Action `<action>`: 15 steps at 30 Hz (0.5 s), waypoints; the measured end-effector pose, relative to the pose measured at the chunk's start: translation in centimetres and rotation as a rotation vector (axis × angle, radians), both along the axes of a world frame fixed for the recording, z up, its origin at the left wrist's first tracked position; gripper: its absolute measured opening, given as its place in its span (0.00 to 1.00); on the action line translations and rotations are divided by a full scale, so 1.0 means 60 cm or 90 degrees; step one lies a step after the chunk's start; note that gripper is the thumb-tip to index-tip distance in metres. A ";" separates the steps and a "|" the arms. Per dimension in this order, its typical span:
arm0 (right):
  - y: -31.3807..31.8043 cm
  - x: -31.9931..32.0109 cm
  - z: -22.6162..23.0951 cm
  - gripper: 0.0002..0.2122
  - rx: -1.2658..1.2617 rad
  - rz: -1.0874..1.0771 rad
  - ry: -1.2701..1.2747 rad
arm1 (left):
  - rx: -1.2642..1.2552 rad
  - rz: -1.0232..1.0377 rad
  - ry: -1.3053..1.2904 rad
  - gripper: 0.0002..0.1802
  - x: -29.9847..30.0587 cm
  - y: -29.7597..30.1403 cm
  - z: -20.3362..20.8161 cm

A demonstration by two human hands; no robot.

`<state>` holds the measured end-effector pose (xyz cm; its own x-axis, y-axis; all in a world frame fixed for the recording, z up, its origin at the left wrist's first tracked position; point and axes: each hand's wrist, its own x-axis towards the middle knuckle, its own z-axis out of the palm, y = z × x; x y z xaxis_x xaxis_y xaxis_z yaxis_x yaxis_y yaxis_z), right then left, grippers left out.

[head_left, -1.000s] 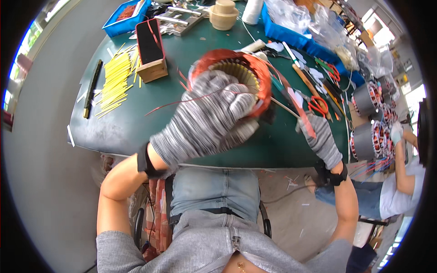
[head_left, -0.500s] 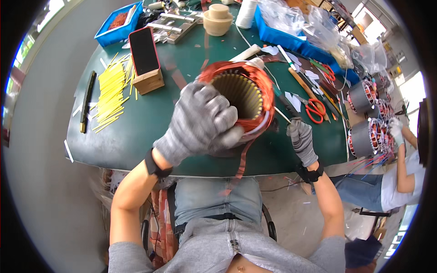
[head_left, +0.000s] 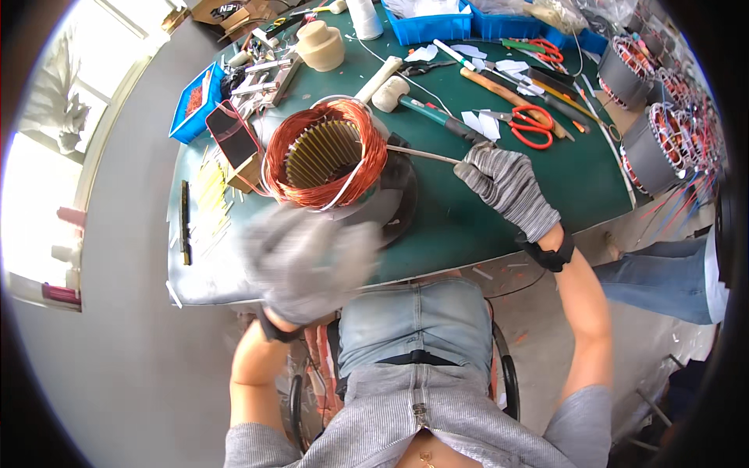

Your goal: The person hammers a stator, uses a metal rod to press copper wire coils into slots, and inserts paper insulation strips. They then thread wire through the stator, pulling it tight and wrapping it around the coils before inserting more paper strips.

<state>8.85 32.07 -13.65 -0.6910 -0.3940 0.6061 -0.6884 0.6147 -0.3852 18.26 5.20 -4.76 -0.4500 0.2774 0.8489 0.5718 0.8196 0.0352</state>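
Two gloved hands on my feed, and here's the copper-wound stator (head_left: 324, 156), tilted on the worktop (head_left: 468, 242), left of centre toward the front edge. The left hand (head_left: 310, 261) is a blur just in front of it; I can't tell whether those fingers are spread or touching. Over right, I see the right hand (head_left: 507, 187) pinching a thin pale rod (head_left: 425, 154), fingers well apart from the coils, the rod's far end at their right side.

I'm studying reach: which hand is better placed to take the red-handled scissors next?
Likely the right hand: though holding a thin rod, it is near the scissors; the blurred left hand is farther, near the stator.
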 end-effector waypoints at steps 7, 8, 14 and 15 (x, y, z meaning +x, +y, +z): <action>0.106 0.017 0.091 0.09 0.093 -0.031 -0.020 | -0.233 0.320 0.141 0.10 -0.077 0.051 -0.115; 0.127 0.031 0.101 0.09 0.127 -0.170 -0.079 | -0.238 0.335 0.168 0.10 -0.084 0.061 -0.117; 0.101 0.145 0.049 0.13 -0.091 0.085 -0.209 | -0.140 0.260 0.241 0.15 -0.041 0.038 -0.112; 0.088 0.163 0.040 0.13 -0.069 0.078 -0.193 | -0.162 0.229 0.266 0.16 -0.034 0.018 -0.108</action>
<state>18.61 37.35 -11.27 -0.7977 -0.4294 0.4234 -0.5986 0.4786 -0.6424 16.21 6.27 -11.23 -0.1954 0.3871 0.9011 0.1808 0.9173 -0.3549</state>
